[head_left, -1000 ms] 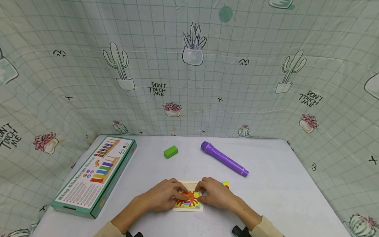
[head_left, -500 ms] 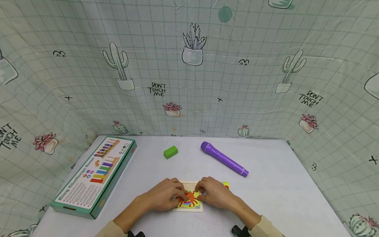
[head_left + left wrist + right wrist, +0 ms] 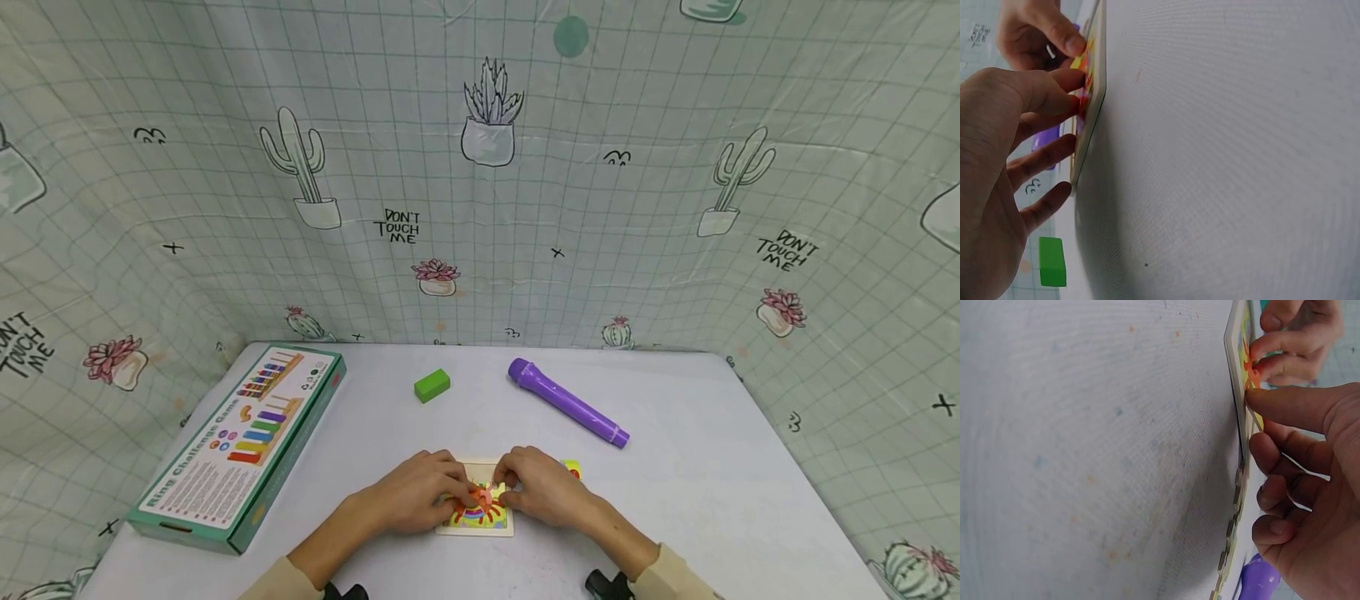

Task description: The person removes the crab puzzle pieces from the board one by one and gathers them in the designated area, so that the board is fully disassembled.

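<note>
A small jigsaw puzzle point(image 3: 483, 520) with a red-orange crab-like picture on yellow lies in a pale wooden frame point(image 3: 478, 469) near the table's front. My left hand point(image 3: 417, 493) rests on its left side, thumb and index fingertips on the picture, the other fingers spread along the frame in the left wrist view. From the right, my right hand point(image 3: 547, 490) pinches a thin yellow puzzle piece point(image 3: 1256, 417) between thumb and index finger. That piece stands tilted over the frame, its edge raised. The other right fingers are curled. My hands hide parts of the picture.
Behind my right hand lie more yellow puzzle pieces point(image 3: 572, 467), their jigsaw edges showing in the right wrist view. A purple toy microphone point(image 3: 570, 403) and a green block point(image 3: 432, 386) lie farther back. At left is a Ring Challenge Game box point(image 3: 236, 442).
Both hands stay nearly in place. The left fingers have drawn slightly together on the picture, and a light patch now shows near the right fingertips.
</note>
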Motion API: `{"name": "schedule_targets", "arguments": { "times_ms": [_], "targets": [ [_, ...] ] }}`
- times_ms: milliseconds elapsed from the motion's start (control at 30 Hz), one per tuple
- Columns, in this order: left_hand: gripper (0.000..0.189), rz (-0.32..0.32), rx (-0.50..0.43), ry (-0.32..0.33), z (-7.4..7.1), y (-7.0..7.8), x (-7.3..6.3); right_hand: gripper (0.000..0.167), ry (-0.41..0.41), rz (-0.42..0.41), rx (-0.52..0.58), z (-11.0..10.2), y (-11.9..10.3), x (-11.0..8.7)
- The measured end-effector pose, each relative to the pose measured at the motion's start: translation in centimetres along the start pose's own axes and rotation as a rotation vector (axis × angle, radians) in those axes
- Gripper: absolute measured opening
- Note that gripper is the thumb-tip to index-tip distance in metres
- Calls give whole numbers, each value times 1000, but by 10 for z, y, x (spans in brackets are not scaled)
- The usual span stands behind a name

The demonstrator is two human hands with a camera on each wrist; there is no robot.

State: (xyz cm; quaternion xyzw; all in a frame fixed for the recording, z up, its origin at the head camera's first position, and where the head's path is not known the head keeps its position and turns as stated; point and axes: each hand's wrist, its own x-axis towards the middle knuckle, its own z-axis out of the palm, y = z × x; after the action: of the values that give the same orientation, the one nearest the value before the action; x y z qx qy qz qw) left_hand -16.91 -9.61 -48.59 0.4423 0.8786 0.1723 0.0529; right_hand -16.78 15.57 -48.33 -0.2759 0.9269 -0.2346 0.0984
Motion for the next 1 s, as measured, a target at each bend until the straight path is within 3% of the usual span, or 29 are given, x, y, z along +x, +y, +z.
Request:
{"name": "schedule_targets", "arguments": {
  "times_ms": [200,367,567,1000],
  "targets": [
    [20,-1,-3,-21,2,0,0,16,4,-1,23,0,1,1],
    [34,24,-2,-40,3,-1,-3,17,7,-1,55,0,1,1],
    [48,71,74,-39,7,0,-5,16,7,15,90,0,0,1],
    [44,57,72,-32,7,2,-4,15,-4,7,199,-1,0,-1]
  ]
}}
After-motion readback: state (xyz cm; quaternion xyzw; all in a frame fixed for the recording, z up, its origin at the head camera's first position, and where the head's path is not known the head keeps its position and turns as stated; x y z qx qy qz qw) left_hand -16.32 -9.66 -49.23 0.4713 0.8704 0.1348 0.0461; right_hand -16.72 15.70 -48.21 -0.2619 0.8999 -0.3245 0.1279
